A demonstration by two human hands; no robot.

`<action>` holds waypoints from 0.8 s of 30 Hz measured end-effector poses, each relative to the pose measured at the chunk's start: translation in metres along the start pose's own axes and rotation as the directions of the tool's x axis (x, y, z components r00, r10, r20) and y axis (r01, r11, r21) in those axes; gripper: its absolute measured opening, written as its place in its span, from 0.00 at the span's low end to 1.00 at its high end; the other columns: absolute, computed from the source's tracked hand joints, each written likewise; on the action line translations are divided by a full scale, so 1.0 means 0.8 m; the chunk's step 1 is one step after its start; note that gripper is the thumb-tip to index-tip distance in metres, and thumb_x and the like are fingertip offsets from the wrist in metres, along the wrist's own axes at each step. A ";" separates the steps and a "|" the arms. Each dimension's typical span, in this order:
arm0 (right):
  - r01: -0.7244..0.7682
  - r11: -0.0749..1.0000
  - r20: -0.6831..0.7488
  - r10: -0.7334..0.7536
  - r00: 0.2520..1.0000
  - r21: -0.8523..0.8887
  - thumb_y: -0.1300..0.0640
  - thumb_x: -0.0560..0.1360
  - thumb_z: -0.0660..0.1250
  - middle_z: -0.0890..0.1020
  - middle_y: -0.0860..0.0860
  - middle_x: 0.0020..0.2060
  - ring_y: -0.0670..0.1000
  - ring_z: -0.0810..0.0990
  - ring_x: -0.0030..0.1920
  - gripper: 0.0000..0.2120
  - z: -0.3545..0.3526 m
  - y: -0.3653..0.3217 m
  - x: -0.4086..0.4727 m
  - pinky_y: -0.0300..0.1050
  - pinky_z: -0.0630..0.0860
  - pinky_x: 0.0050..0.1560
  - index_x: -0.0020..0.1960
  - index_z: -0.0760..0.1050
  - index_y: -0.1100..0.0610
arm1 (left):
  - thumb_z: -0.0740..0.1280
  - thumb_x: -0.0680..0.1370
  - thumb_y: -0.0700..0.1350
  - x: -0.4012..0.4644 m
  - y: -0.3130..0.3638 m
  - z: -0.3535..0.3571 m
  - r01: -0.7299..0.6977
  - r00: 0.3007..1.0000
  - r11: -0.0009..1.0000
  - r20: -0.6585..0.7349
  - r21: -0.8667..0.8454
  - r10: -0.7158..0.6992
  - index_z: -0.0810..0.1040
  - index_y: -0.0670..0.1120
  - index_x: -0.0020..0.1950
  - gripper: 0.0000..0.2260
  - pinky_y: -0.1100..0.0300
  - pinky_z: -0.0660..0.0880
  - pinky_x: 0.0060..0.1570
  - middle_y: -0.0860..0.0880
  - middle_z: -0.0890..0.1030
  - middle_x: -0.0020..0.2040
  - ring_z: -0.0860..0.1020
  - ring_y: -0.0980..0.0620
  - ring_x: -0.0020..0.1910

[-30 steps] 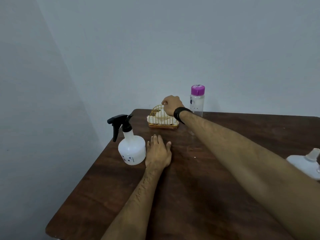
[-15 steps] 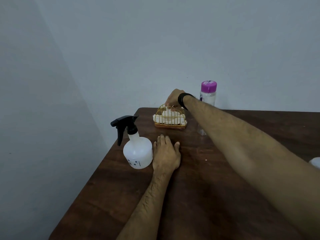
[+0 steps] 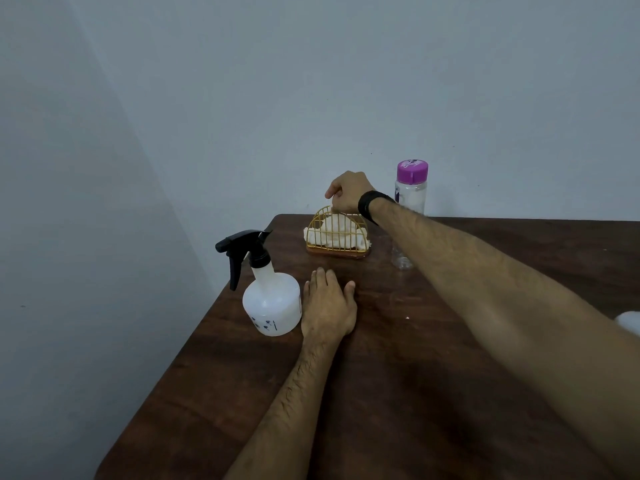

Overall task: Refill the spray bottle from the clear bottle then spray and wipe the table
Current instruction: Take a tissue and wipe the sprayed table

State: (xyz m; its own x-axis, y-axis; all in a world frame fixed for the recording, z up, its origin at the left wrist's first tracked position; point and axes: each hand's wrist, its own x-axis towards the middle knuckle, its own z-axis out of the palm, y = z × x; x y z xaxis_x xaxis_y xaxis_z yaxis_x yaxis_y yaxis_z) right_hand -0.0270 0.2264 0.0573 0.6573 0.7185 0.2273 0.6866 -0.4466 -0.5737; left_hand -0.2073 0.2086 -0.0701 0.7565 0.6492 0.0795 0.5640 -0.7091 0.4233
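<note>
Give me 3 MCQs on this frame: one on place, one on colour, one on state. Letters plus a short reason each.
1. Where does the spray bottle stand?
A. Directly to the left of the left hand
B. Inside the wire holder
C. Behind the clear bottle

2. What colour is the cap of the clear bottle?
A. Black
B. Purple
C. Gold

3. What is the right hand doing?
A. Lying flat on the table
B. Squeezing the spray trigger
C. Pinching white cloth at the top of the gold wire holder

Answers:
1 A: the bottle's white body sits right beside the left hand, which lies flat on the table.
2 B: the cap is purple, above a clear body.
3 C: the fingers are curled over the holder's top edge, closed on a bit of white cloth.
</note>
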 end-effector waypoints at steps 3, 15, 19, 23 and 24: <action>0.046 0.995 -0.056 -0.052 0.997 -0.088 0.71 0.72 0.72 0.84 0.55 0.54 0.51 0.81 0.48 0.14 -0.004 0.000 -0.001 0.42 0.80 0.53 0.55 0.84 0.59 | 0.53 0.85 0.57 0.000 0.001 -0.001 0.003 1.000 1.000 -0.014 -0.004 -0.003 0.60 0.42 0.79 0.27 0.50 0.51 0.80 0.43 0.59 0.81 0.54 0.46 0.81; 0.254 0.949 -0.324 -0.303 0.896 -0.185 0.62 0.82 0.62 0.79 0.56 0.54 0.54 0.75 0.58 0.10 -0.053 -0.023 -0.040 0.44 0.76 0.55 0.53 0.83 0.59 | 0.55 0.84 0.57 -0.004 0.006 -0.004 0.013 0.999 0.999 -0.052 -0.031 -0.014 0.63 0.42 0.77 0.27 0.50 0.55 0.79 0.43 0.62 0.80 0.58 0.45 0.80; 0.255 0.959 -0.398 -0.188 0.898 0.123 0.60 0.83 0.60 0.82 0.51 0.51 0.50 0.78 0.52 0.08 -0.065 -0.028 -0.063 0.40 0.72 0.48 0.53 0.78 0.57 | 0.57 0.84 0.57 -0.008 0.006 -0.008 0.007 0.999 0.996 -0.045 -0.084 -0.010 0.63 0.43 0.78 0.27 0.49 0.58 0.78 0.44 0.63 0.79 0.60 0.46 0.79; 0.245 0.920 -0.376 -0.120 0.919 0.305 0.59 0.83 0.60 0.80 0.47 0.44 0.44 0.77 0.40 0.07 -0.078 -0.029 -0.095 0.35 0.70 0.40 0.54 0.77 0.57 | 0.60 0.83 0.57 -0.013 0.004 -0.015 0.025 0.996 0.948 -0.068 -0.317 -0.049 0.64 0.46 0.78 0.27 0.49 0.66 0.74 0.46 0.68 0.77 0.66 0.48 0.75; 0.232 0.917 -0.353 -0.110 0.929 0.326 0.59 0.83 0.61 0.80 0.46 0.43 0.42 0.75 0.38 0.07 -0.080 -0.029 -0.106 0.33 0.69 0.38 0.54 0.78 0.57 | 0.61 0.83 0.57 -0.017 0.004 -0.018 0.017 0.995 0.919 -0.087 -0.394 -0.056 0.65 0.46 0.77 0.26 0.50 0.68 0.72 0.46 0.70 0.75 0.69 0.49 0.73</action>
State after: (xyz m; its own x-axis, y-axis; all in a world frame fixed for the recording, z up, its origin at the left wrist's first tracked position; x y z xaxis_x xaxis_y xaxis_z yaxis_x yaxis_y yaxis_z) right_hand -0.0783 0.1416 0.1019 0.6452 0.5281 0.5521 0.6806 -0.0689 -0.7294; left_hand -0.2203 0.2018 -0.0573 0.6920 0.7093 0.1343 0.4007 -0.5320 0.7459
